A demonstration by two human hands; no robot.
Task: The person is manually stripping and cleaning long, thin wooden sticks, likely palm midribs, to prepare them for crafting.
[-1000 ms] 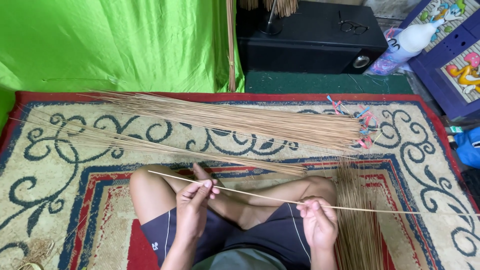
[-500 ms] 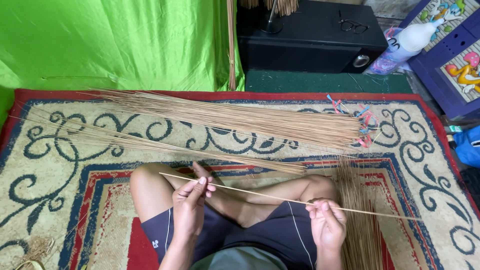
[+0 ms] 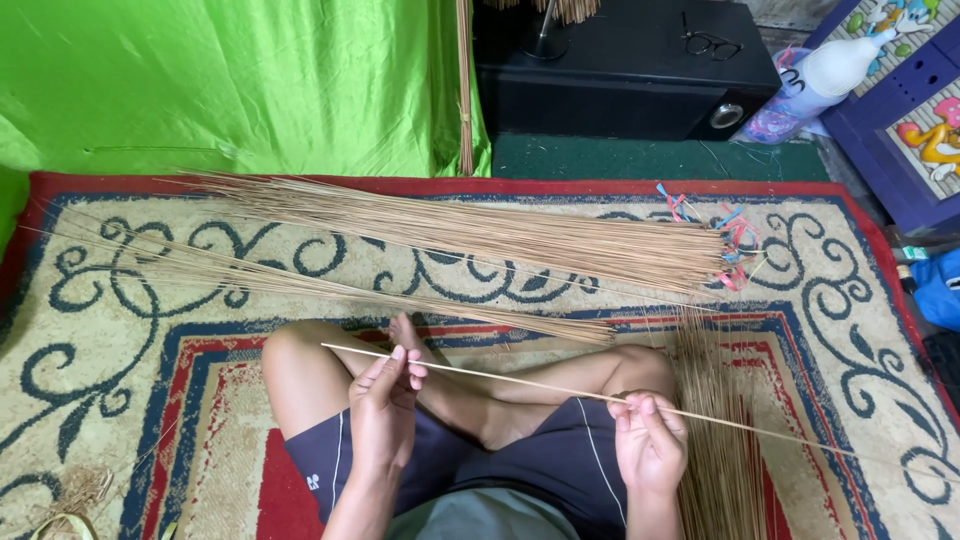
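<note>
I sit cross-legged on a patterned rug (image 3: pixel 120 330). A single thin palm-leaf stick (image 3: pixel 500 376) runs across my lap from upper left to lower right. My left hand (image 3: pixel 385 410) pinches it near its left end. My right hand (image 3: pixel 648 440) grips it further along, above my right knee. Beyond my legs lies a big flat bundle of the same brown sticks (image 3: pixel 480 235), and a thinner spread of sticks (image 3: pixel 330 290) lies just in front of my feet. Another pile of sticks (image 3: pixel 715 450) lies beside my right knee.
A green cloth (image 3: pixel 230 80) hangs at the back left. A black speaker box (image 3: pixel 620 75) with spectacles on it stands at the back. Coloured rubber bands (image 3: pixel 730 235) lie at the big bundle's right end. A white bottle (image 3: pixel 835 65) and a blue panel (image 3: pixel 920 110) are at the right.
The stick has slid to the right through my hands, so its left end is now closer to my left hand. My right hand has shifted slightly right and down.
</note>
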